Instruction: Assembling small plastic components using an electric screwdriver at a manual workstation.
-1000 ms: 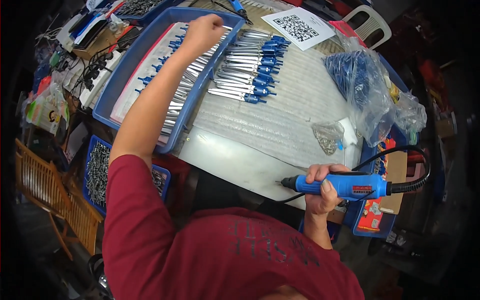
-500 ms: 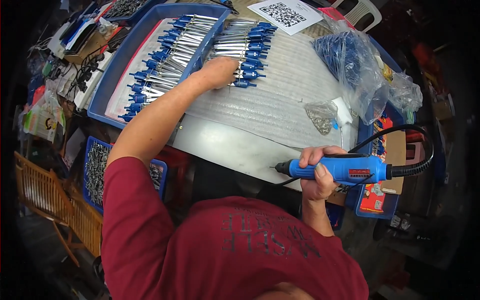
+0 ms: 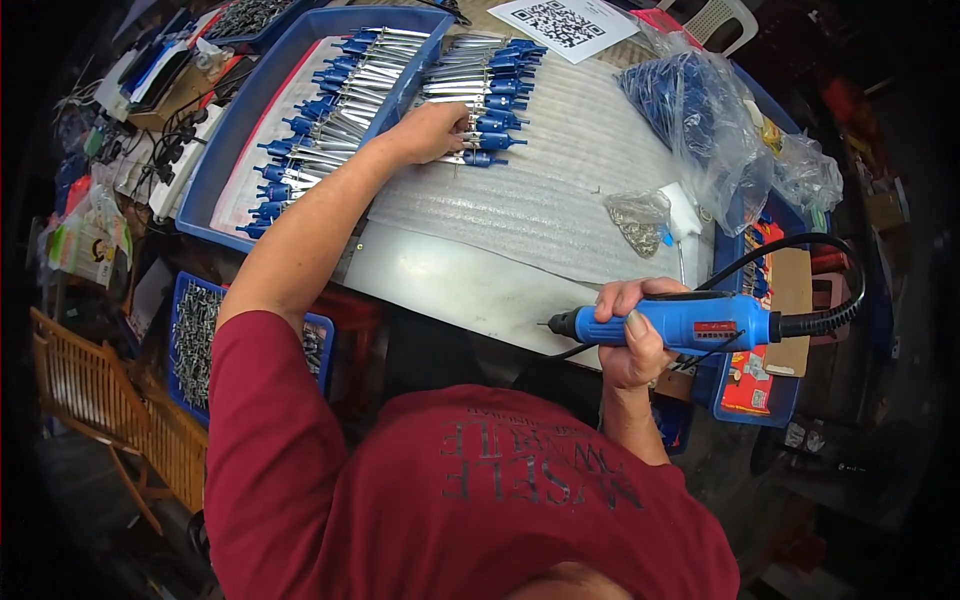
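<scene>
My left hand [image 3: 432, 133] reaches over the near end of a row of blue-and-silver rod-shaped parts [image 3: 505, 87]. Its fingers are curled against one of the parts, and the fingertips are partly hidden. My right hand [image 3: 637, 350] is closed around a blue electric screwdriver [image 3: 690, 325]. The tool lies level above the table's front edge, its thin bit pointing left and a black coiled cord leaving its right end. Similar blue-and-silver parts [image 3: 345, 125] fill a blue tray [image 3: 205, 190] at the left.
White foam sheet [image 3: 530, 200] covers the table behind a bare metal strip [image 3: 440, 285]. Clear bags, one with blue pieces [image 3: 675, 105] and one with small metal bits [image 3: 637, 222], lie to the right. A bin of metal parts [image 3: 195, 335] stands lower left beside a wooden chair [image 3: 110, 385].
The view has shifted slightly. My left hand stays at the near end of the row, and my right hand still holds the screwdriver in much the same place.
</scene>
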Motion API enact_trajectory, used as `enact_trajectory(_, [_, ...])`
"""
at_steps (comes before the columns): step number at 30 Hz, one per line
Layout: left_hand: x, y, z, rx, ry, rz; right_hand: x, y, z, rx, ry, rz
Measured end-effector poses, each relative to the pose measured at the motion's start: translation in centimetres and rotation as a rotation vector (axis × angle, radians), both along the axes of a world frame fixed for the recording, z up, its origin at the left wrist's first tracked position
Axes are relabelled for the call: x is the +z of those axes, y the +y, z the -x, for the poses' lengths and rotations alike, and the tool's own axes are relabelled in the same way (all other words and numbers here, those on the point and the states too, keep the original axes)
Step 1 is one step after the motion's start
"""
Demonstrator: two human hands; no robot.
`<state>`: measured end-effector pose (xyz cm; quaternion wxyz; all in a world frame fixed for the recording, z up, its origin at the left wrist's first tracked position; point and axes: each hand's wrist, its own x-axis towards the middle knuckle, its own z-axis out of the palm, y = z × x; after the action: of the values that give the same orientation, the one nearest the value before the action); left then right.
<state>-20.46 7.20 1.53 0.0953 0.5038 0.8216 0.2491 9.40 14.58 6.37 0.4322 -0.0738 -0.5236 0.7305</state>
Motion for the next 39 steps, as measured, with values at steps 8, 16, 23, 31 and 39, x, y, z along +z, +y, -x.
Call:
enact_trajectory(8, [-0.5,0.0,0.0,-0.157,0.082,0.009,-0.1,-0.1,-0.3,0.010,-0.013,-0.003])
enact_trajectory(16, [2.2,-0.8,-3.9,-0.112,-0.490,-0.161,0.0,-0.3,-0.4,0.007,0.009,0.004])
enact_trajectory(23, [4.3,-5.8,-15.2,0.169,-1.123,-0.153,-0.2,0.2,-0.2,-0.030,0.009,-0.011])
enact_trajectory(31, [0.2,-9.0,-22.4,0.409,-1.388,-0.213,-0.5,0.4,0.5,0.004,0.051,-0.050])
enact_trajectory(39, [-1.5,-8.9,-24.1,0.500,-1.428,-0.179,-0.5,-0.5,1.0,0.002,0.029,-0.061])
